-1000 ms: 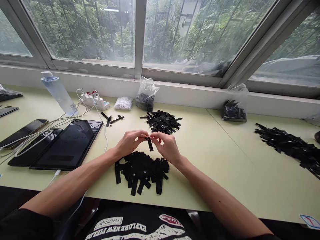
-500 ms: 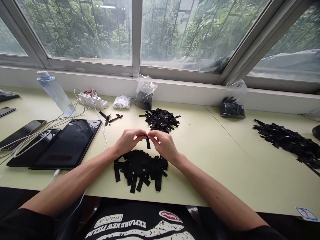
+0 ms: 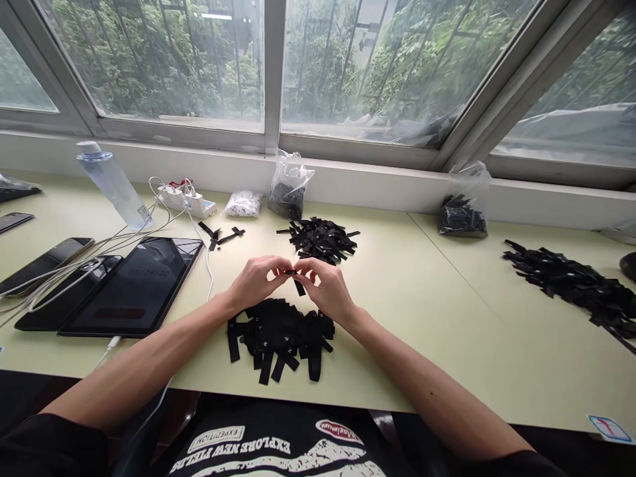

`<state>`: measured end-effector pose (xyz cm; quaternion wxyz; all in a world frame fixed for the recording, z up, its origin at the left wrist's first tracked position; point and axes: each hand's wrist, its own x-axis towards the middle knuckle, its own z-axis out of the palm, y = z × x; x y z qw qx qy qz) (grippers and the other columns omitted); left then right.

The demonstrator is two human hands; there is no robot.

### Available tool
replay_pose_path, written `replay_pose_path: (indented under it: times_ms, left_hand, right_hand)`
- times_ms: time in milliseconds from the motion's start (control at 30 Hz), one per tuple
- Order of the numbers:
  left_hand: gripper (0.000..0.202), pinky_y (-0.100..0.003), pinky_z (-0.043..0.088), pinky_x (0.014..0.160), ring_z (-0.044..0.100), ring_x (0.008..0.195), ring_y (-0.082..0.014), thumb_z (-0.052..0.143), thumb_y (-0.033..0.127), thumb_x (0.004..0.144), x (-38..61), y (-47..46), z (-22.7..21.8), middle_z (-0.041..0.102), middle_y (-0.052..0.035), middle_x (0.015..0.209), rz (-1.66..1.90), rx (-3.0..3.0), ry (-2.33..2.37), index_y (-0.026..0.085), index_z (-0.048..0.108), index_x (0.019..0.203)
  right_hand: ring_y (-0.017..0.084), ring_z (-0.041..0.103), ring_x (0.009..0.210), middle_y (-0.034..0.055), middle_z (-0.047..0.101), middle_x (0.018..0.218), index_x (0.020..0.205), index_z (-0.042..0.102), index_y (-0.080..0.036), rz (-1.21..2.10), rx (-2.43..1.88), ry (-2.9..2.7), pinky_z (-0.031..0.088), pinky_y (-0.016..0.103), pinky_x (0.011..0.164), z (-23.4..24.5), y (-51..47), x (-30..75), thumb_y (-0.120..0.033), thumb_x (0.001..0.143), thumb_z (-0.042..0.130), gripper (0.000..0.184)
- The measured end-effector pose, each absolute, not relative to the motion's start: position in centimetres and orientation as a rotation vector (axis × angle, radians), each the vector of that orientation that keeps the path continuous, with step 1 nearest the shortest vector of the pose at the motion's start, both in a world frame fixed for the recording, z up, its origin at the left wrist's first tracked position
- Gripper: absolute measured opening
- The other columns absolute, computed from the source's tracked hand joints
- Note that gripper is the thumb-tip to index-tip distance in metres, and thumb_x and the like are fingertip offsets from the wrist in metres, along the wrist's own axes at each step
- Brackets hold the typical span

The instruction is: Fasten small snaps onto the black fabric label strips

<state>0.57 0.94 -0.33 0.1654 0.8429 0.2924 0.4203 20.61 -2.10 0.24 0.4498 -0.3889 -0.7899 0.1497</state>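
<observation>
My left hand and my right hand meet above the table, fingertips pinched together on one small black fabric strip that hangs down between them. Just below my hands lies a near pile of black strips with small white marks on some. A second pile of black strips sits farther back toward the window sill.
A tablet and phones with white cables lie at the left, beside a water bottle and power strip. Plastic bags stand by the sill. Another bag and a long strip pile lie right.
My hands stay together on the strip; its hanging end has tilted slightly and looks shorter. The view has shifted a little.
</observation>
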Motion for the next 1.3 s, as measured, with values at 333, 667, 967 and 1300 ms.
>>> replay_pose_path:
  times_ms: [333, 667, 967, 1300]
  left_hand:
    - [0.007, -0.026, 0.051, 0.068, 0.065, 0.072, -0.0136, 0.064, 0.016, 0.09, 0.6, 0.7, -0.3, 0.07, -0.0018, 0.083, 1.156, 2.415, 0.854, 0.019, 0.067, 0.095]
    - [0.007, -0.027, 0.055, 0.073, 0.067, 0.075, -0.0143, 0.064, 0.02, 0.092, 0.7, 1.1, -0.5, 0.073, -0.0022, 0.087, 1.212, 2.361, 0.853, 0.02, 0.067, 0.098]
    - [0.01, -0.027, 0.057, 0.072, 0.069, 0.077, -0.0144, 0.061, 0.027, 0.095, 0.8, 1.0, 0.0, 0.074, -0.0027, 0.087, 1.236, 2.327, 0.888, 0.019, 0.067, 0.099]
    - [0.014, -0.026, 0.056, 0.068, 0.069, 0.078, -0.0147, 0.056, 0.027, 0.098, 0.7, 1.2, -0.4, 0.074, -0.0038, 0.09, 1.138, 2.367, 0.885, 0.02, 0.068, 0.102]
  right_hand:
    - [0.016, 0.059, 0.068, 0.0003, 0.066, 0.078, 0.083, 0.062, -0.021, 0.612, -1.027, -1.822, 0.049, 0.03, 0.064, 0.6, -2.3, 20.4, -0.025, 0.09, 0.067, 0.009]
    - [0.02, 0.068, 0.08, 0.0031, 0.073, 0.087, 0.099, 0.068, -0.022, 0.736, -1.015, -1.781, 0.054, 0.035, 0.074, 0.3, -1.3, 20.7, -0.037, 0.09, 0.069, 0.017]
    - [0.021, 0.065, 0.086, 0.0049, 0.073, 0.092, 0.094, 0.068, -0.023, 0.063, -0.983, -1.949, 0.05, 0.039, 0.081, 0.5, -0.4, 22.6, -0.026, 0.098, 0.055, 0.014]
    - [0.027, 0.055, 0.102, 0.0109, 0.067, 0.107, 0.102, 0.07, -0.02, -0.078, -1.34, -1.895, 0.043, 0.044, 0.088, 2.4, 1.3, 26.4, -0.033, 0.096, 0.057, 0.019]
